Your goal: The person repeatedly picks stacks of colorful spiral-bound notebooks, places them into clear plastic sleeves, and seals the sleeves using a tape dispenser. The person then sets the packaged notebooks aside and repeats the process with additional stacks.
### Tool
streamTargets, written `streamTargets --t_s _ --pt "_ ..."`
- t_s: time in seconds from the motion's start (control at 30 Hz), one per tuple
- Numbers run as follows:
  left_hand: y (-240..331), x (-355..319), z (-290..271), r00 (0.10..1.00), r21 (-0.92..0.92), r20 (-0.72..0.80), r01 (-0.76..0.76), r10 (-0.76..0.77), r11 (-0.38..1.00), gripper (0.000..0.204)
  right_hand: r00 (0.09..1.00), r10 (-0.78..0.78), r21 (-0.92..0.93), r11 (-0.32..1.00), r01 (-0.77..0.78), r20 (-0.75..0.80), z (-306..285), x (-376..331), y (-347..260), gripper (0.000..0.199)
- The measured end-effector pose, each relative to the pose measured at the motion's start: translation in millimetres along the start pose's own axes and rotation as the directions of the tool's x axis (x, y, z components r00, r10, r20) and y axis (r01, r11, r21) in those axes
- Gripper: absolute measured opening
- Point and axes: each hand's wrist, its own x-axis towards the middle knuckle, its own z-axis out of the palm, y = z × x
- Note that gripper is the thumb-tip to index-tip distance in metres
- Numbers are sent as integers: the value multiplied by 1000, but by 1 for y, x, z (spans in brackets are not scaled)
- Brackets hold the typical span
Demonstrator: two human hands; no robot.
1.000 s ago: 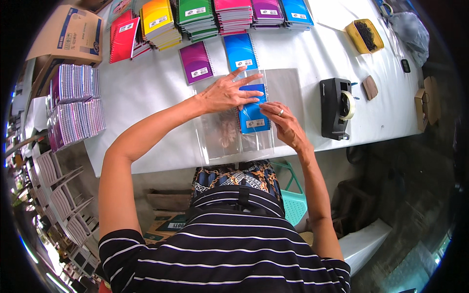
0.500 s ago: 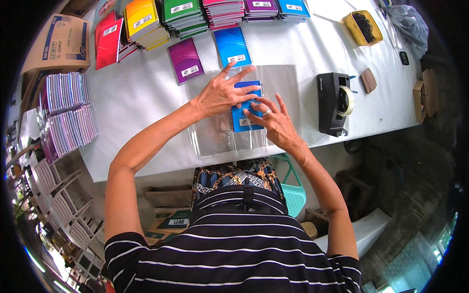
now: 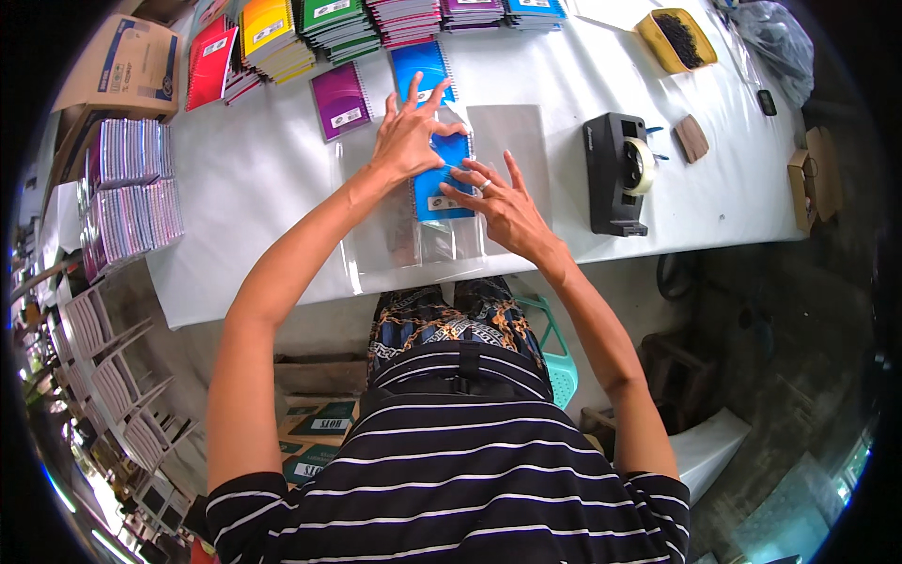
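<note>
A small blue spiral notebook (image 3: 444, 193) lies on clear plastic sheets (image 3: 515, 132) spread over the white-covered table. My left hand (image 3: 410, 139) is over the notebook's far part, fingers spread, its thumb and index finger curved above the cover. From the right, my right hand (image 3: 507, 209) reaches the notebook's right edge with parted fingers and a ring on one of them. Neither hand grips anything visible. Just beyond lie another blue notebook (image 3: 422, 68) and a purple notebook (image 3: 341, 101).
Stacks of red, yellow (image 3: 271, 38), green (image 3: 340, 28), pink, purple and blue notebooks line the far side. At right stand a black tape dispenser (image 3: 611, 174), a brown block (image 3: 692, 138) and a yellow tub (image 3: 648, 38). Wrapped notebooks (image 3: 136, 202) and a cardboard box (image 3: 132, 70) are left.
The whole view has shifted slightly. My left hand has moved a little toward the far side, its fingers more widely spread. My right hand stays at the notebook's right edge.
</note>
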Motion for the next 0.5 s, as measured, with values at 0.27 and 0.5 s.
streamTargets --t_s 0.27,0.5 --pt "17 2 12 994 41 -95 49 -45 998 106 510 728 356 676 -646 -457 -101 -152 131 22" --pt "19 31 14 995 183 77 54 -69 982 115 539 802 845 82 -528 259 -90 -171 158 44"
